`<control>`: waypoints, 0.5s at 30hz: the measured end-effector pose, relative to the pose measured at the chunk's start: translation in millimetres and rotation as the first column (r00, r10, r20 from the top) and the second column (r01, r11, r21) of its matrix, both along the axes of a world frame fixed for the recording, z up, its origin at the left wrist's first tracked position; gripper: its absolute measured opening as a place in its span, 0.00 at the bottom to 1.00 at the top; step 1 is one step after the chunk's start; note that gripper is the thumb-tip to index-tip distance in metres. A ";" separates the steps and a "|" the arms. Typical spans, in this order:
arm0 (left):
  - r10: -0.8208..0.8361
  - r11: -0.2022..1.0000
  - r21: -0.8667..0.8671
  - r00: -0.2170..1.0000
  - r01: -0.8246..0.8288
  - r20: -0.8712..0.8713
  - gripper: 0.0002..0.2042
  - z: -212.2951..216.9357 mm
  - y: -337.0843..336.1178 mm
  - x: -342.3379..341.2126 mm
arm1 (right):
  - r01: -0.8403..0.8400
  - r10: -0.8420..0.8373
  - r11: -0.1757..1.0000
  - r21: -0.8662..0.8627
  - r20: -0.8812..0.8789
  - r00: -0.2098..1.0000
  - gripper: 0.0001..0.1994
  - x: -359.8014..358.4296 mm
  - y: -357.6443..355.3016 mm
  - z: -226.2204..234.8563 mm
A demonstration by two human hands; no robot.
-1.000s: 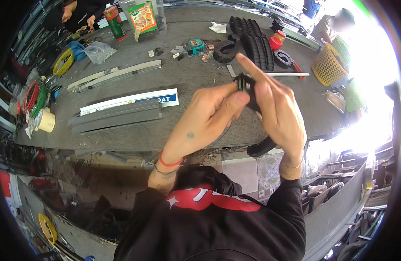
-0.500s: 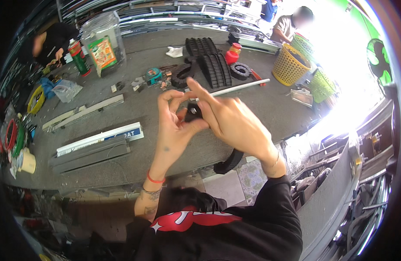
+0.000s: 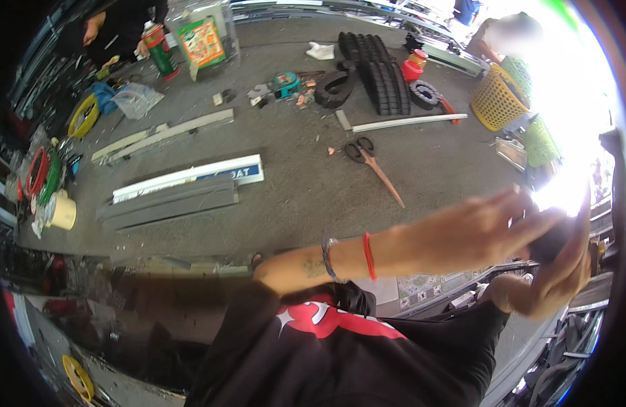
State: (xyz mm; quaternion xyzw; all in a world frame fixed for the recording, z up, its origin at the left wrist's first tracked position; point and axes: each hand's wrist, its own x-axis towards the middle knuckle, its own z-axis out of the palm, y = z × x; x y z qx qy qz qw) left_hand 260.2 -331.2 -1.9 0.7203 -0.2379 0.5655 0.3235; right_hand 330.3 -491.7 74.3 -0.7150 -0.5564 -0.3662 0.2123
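Note:
My left hand (image 3: 486, 227) reaches far across to the right, blurred by motion, with its fingertips at a small black piece (image 3: 550, 243). From the other side my right hand (image 3: 564, 281) holds the same piece between thumb and fingers. Blur and fingers hide most of the piece, so its kind is unclear. Both hands are off the bench's right front edge, against bright light. On the bench behind my left forearm lie scissors (image 3: 375, 171) with black handles and brownish blades. Beyond them rest black ribbed cable-chain strips (image 3: 387, 85) and a curled length of black chain (image 3: 334, 91).
A teal tape measure (image 3: 286, 84), a white strip (image 3: 408, 123) and a red jar (image 3: 412, 70) stand or lie farther back. Grey and white profiles (image 3: 170, 203) lie at left. A yellow basket (image 3: 492, 102) is at right. Two people work across the bench.
Both hands have swung from above the bench to the far right with the black piece. The view has turned too, and the scissors, hidden before, now show.

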 end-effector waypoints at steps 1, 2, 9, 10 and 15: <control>0.156 0.987 0.032 0.988 -0.156 0.003 0.30 1.5 11.8 0.2 | -0.106 0.110 0.993 0.060 -0.075 0.991 0.17 15.7 25.7 -7.1; 0.216 0.976 0.012 0.976 -0.216 0.005 0.28 -2.9 30.4 -4.3 | -0.222 0.241 0.969 0.104 -0.246 0.939 0.15 28.1 50.7 -13.0; 0.547 0.837 0.075 0.826 -0.542 -0.136 0.20 -70.0 110.9 -68.2 | -0.505 0.465 0.844 -0.183 -0.221 0.857 0.15 26.4 169.4 -57.8; 0.575 0.815 0.036 0.797 -0.579 -0.183 0.19 -81.7 117.0 -81.5 | -0.518 0.463 0.842 -0.150 -0.290 0.837 0.15 23.6 172.1 -60.0; 0.635 0.673 -0.015 0.588 -0.739 -0.501 0.17 -130.4 151.8 -148.6 | -0.378 0.382 0.921 0.099 -0.426 0.820 0.19 77.4 149.7 -38.6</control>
